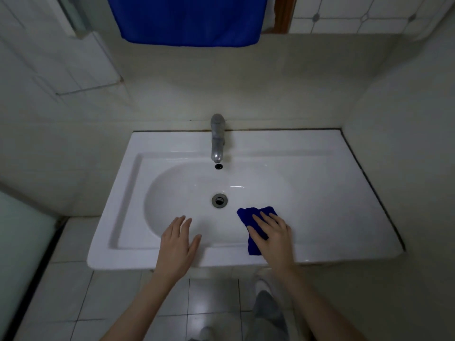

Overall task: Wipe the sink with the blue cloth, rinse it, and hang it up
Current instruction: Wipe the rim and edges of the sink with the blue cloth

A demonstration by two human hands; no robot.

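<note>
Obs. 1, blue cloth (254, 216): it lies bunched inside the sink (320, 193), on the near right slope of the basin, at about 4 o'clock from the drain (219, 200) and close to it without touching. One end spreads toward the drain. The other trails down over the basin's near edge, toward 6 o'clock.

Obs. 2, your right hand (272, 232): it lies flat on top of the cloth, palm down, fingers straight and slightly apart, pointing toward 11 o'clock. It is released rather than clenched and the fingers do not wrap the fabric. Cloth shows beyond the fingertips and along the thumb side of the hand. The rest of it is hidden under the palm. The heel of the hand sits over the near rim.

Obs. 3, your left hand (178, 242): it is open, fingers extended and loosely spread, holding nothing. It sits at about 7 o'clock from the drain, over the near lip of the basin, well apart from the cloth. You cannot tell whether it touches the porcelain or hovers just above it.

Obs. 4, surroundings: the metal faucet (217, 137) stands at 12 o'clock on the back ledge, spout toward the basin, with the overflow hole (218, 166) just below its tip. A larger blue towel (189, 18) hangs on the wall high at 12 o'clock. Below the sink at 6 o'clock are pale floor tiles (73, 291), a grey trouser leg (268, 313) and a white shoe (262, 284).
</note>
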